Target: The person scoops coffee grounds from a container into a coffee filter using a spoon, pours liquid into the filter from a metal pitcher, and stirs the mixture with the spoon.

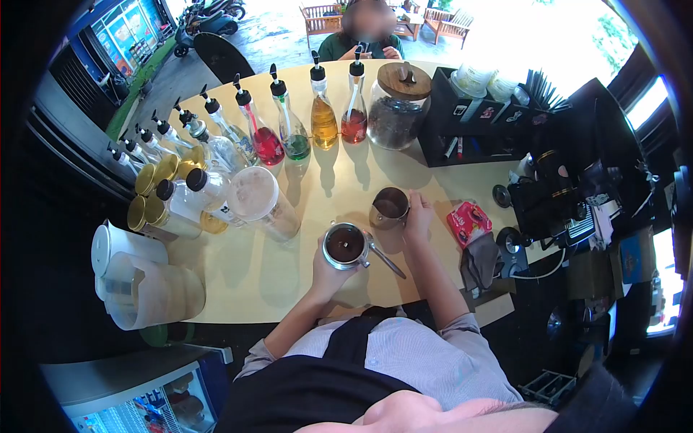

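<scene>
My left hand point(332, 270) is wrapped round a round jar-like container point(345, 244) with a shiny metal rim and clasp-like fittings. Dark brown liquid shows inside it. To its right, my right hand point(420, 213) grips the handle of a mug point(390, 208), whose inside looks brownish; how full it is I cannot make out. A slim metal utensil, perhaps a spoon point(388, 258), slants down on the table just right of the jar. Both vessels look upright from above.
Pump bottles of coloured syrup point(325, 123) curve along the table's far edge, beside a wooden-lidded jar point(399, 108). Left stand a tall tub point(263, 202) and plastic pitchers point(155, 292). Right are a red packet point(469, 222) and a black organizer point(473, 130). A person point(361, 40) sits opposite.
</scene>
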Motion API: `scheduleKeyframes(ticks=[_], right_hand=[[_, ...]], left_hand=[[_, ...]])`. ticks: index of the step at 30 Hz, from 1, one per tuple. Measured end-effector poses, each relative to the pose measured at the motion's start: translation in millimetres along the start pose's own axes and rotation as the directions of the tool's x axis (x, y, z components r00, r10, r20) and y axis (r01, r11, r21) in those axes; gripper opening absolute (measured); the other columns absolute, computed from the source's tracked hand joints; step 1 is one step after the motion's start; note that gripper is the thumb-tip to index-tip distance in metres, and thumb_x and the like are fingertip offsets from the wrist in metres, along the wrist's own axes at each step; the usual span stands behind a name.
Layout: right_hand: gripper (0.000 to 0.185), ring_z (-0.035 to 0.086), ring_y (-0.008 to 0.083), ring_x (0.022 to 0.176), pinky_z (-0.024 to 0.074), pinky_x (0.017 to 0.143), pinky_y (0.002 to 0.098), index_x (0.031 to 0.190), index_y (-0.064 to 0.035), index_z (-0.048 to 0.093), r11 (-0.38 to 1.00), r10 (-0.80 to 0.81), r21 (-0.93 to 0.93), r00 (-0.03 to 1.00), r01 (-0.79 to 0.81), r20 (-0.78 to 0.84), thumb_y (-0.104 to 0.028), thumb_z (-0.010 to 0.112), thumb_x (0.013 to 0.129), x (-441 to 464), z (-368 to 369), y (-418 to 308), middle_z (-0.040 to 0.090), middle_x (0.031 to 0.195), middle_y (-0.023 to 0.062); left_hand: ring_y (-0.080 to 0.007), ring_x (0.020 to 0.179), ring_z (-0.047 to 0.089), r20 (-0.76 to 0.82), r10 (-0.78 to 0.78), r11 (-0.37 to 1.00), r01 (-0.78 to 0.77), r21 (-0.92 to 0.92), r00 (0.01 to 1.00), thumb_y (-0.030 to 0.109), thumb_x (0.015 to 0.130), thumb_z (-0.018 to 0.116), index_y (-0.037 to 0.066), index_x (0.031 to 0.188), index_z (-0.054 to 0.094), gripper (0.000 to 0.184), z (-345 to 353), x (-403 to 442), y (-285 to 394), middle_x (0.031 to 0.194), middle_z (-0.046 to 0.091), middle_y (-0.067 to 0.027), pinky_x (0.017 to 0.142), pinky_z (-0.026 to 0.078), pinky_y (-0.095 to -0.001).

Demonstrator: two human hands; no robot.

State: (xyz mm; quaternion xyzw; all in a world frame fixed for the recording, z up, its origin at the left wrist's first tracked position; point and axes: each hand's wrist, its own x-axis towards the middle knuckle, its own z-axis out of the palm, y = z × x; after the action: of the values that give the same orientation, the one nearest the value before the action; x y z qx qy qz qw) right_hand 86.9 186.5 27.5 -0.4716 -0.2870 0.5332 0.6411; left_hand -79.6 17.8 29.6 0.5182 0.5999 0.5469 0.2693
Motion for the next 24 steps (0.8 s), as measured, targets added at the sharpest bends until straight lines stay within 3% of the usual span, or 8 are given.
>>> scheduleKeyframes(ticks=[6, 7, 9, 12, 14, 15, 17, 24], right_hand=[[0.016, 0.042, 0.0075, 0.057, 0.0385, 0.06, 0.0233, 0.088, -0.0068, 0.054, 0.991, -0.098, -0.094, 0.995, 0.097, -0.013, -0.017, 0.065, 0.093, -29, 5, -31, 0.051, 0.077, -0.0005], [0.017, 0.046, 0.0106, 0.06, 0.0415, 0.062, 0.025, 0.094, -0.006, 0.053, 0.79, -0.503, -0.403, 0.864, 0.463, 0.007, -0.016, 0.066, 0.091, -28, -5, -27, 0.052, 0.082, 0.0016], [0.02, 0.05, 0.0138, 0.063, 0.0446, 0.065, 0.0268, 0.1, -0.0052, 0.053, 0.376, -0.793, -0.638, 0.59, 0.672, 0.154, -0.015, 0.067, 0.09, -40, -27, -16, 0.053, 0.087, 0.0037], [0.025, 0.058, 0.0205, 0.077, 0.0477, 0.07, 0.0325, 0.104, -0.0053, 0.056, 0.612, -0.549, -0.452, 0.76, 0.649, 0.348, -0.015, 0.07, 0.086, -77, -45, -25, 0.055, 0.087, 0.0072], [0.026, 0.06, 0.0265, 0.089, 0.0498, 0.075, 0.0376, 0.103, -0.0055, 0.06, 0.585, 0.054, -0.695, 0.835, 0.417, 0.547, -0.017, 0.072, 0.084, -94, -45, -42, 0.058, 0.091, 0.0108], [0.026, 0.06, 0.0265, 0.089, 0.0498, 0.075, 0.0376, 0.103, -0.0055, 0.06, 0.586, 0.051, -0.694, 0.836, 0.418, 0.547, -0.017, 0.072, 0.084, -101, -47, -43, 0.058, 0.091, 0.0108], [0.024, 0.062, 0.0294, 0.088, 0.051, 0.076, 0.041, 0.098, -0.0034, 0.064, 0.267, -0.036, -0.693, 0.725, 0.67, 0.687, -0.019, 0.072, 0.082, -111, -51, -44, 0.061, 0.089, 0.0134], [0.015, 0.064, 0.0315, 0.079, 0.0524, 0.072, 0.0421, 0.088, -0.001, 0.067, 0.255, -0.056, -0.702, 0.735, 0.665, 0.676, -0.013, 0.072, 0.079, -112, -66, -23, 0.063, 0.081, 0.013]], left_hand=[[-0.0269, 0.11, 0.064, -0.008, 0.008, 1.0, -0.008, -0.004, 1.0, 0.014, 0.057, 0.093, 0.003, 0.131, 0.043, 0.09, 1, 0, 3, 0.119, 0.062, -0.0143, 0.094, 0.05, -0.0372], [-0.0268, 0.111, 0.064, -0.015, 0.014, 1.0, -0.014, -0.004, 1.0, 0.014, 0.057, 0.093, 0.003, 0.131, 0.043, 0.089, 1, 0, 3, 0.118, 0.063, -0.0142, 0.095, 0.05, -0.0372], [-0.0266, 0.111, 0.064, -0.017, 0.011, 1.0, -0.01, 0.006, 1.0, 0.014, 0.057, 0.093, 0.003, 0.131, 0.044, 0.089, 1, 0, 2, 0.118, 0.063, -0.014, 0.095, 0.051, -0.0371], [-0.0265, 0.11, 0.064, -0.02, 0.007, 1.0, -0.006, 0.01, 1.0, 0.015, 0.057, 0.093, 0.003, 0.13, 0.044, 0.088, 2, -1, -1, 0.118, 0.063, -0.0139, 0.094, 0.051, -0.0371], [-0.0265, 0.11, 0.064, -0.024, 0.011, 1.0, -0.01, 0.006, 1.0, 0.015, 0.057, 0.093, 0.003, 0.13, 0.044, 0.088, 3, -1, 0, 0.117, 0.063, -0.0138, 0.094, 0.051, -0.0372], [-0.0268, 0.11, 0.064, -0.033, 0.007, 1.0, -0.007, 0.002, 0.999, 0.015, 0.058, 0.093, 0.003, 0.129, 0.044, 0.087, 3, -1, 1, 0.117, 0.063, -0.0141, 0.094, 0.051, -0.0372], [-0.027, 0.109, 0.064, -0.042, 0.003, 1.0, -0.003, -0.002, 0.999, 0.016, 0.058, 0.093, 0.004, 0.128, 0.044, 0.087, 4, -1, 2, 0.117, 0.063, -0.0143, 0.093, 0.051, -0.0373], [-0.027, 0.109, 0.064, -0.014, 0.018, 0.999, -0.018, 0.03, 1.0, 0.017, 0.059, 0.093, 0.004, 0.128, 0.044, 0.085, 4, -2, -8, 0.117, 0.063, -0.015, 0.093, 0.051, -0.0375]])
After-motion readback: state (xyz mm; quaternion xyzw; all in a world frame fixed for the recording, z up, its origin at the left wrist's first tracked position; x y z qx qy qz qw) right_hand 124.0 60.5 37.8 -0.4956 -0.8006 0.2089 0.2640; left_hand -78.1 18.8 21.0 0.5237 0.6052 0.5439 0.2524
